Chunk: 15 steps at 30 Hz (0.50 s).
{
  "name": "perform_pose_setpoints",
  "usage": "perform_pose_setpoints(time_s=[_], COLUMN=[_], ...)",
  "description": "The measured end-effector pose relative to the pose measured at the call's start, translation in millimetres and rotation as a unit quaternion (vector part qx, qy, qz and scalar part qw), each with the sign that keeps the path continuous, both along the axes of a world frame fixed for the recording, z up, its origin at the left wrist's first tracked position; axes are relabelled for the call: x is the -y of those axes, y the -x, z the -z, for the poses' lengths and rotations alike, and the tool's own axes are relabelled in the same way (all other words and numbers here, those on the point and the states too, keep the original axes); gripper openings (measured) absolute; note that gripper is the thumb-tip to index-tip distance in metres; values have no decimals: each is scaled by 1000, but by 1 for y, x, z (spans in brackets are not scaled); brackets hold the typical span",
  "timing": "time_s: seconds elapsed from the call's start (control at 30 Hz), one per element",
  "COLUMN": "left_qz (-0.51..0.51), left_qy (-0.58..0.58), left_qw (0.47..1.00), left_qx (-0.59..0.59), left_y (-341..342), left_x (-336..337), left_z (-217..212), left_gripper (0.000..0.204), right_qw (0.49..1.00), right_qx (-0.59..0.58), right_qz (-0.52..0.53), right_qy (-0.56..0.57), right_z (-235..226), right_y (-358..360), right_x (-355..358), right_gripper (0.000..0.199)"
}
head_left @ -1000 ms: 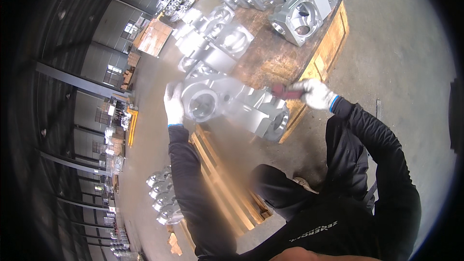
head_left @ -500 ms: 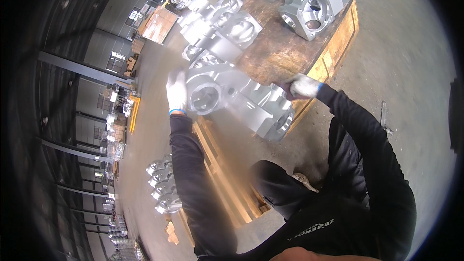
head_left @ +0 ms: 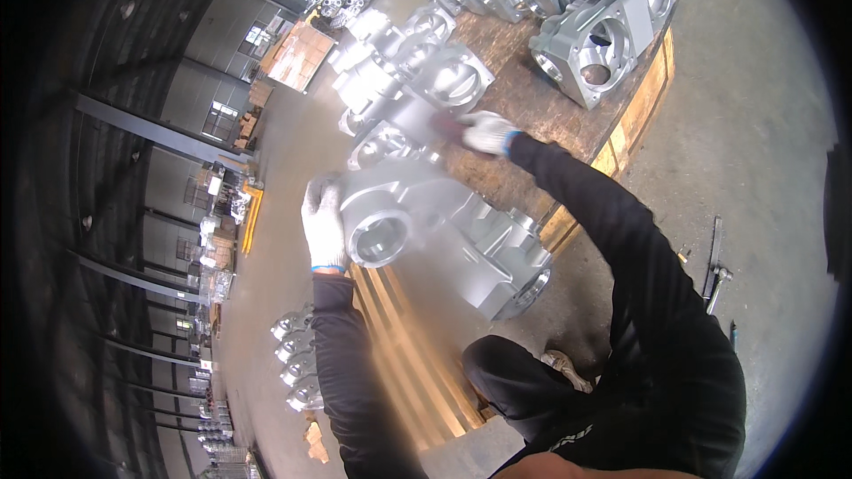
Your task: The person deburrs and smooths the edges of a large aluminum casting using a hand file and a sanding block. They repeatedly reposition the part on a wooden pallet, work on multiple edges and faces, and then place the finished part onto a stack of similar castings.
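Note:
A large silver-grey metal casting (head_left: 444, 253) with round bored openings lies in front of me. It stretches from my left hand to the near corner of the wooden table. My left hand (head_left: 325, 223), in a white glove, grips the casting's left end, its fingers curled at the edge. White-gloved too, my right hand (head_left: 488, 133) is closed around a dark reddish pad (head_left: 453, 130), smeared by motion. That hand is beyond the casting's far side, beside other castings (head_left: 413, 66) on the table; whether the pad touches metal I cannot tell.
The brown-topped wooden table (head_left: 506, 89) carries more castings (head_left: 595, 44) at its far right. Below the held casting is a slatted wooden pallet (head_left: 413, 355). Smaller castings (head_left: 297, 355) stand on the floor at left. Metal tools (head_left: 715, 275) lie on the floor at right.
My right hand has moved left and away, from the casting's right end to beyond its far side, with the pad. My left hand stays at the left end. The whole view has shifted slightly.

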<state>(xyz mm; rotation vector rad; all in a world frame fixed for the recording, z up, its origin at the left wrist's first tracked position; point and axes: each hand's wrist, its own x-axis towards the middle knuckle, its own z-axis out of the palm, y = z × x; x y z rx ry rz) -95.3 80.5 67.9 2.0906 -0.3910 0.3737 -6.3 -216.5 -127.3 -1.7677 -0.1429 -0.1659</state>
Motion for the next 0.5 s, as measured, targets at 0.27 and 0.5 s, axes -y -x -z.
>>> perform_pose_setpoints(time_s=[0.27, 0.5], left_qz=[-15, 3], left_qy=[22, -108], left_qw=[999, 991], left_qx=[-27, 83], left_y=[-8, -13], left_x=[-12, -23], left_z=[6, 10], left_gripper=[24, 26], right_qw=[963, 989], right_qx=[83, 56], right_qz=[-65, -43], right_qy=[248, 131], right_z=[-17, 0], right_y=[-40, -64], right_x=[-49, -35], right_gripper=[38, 49])
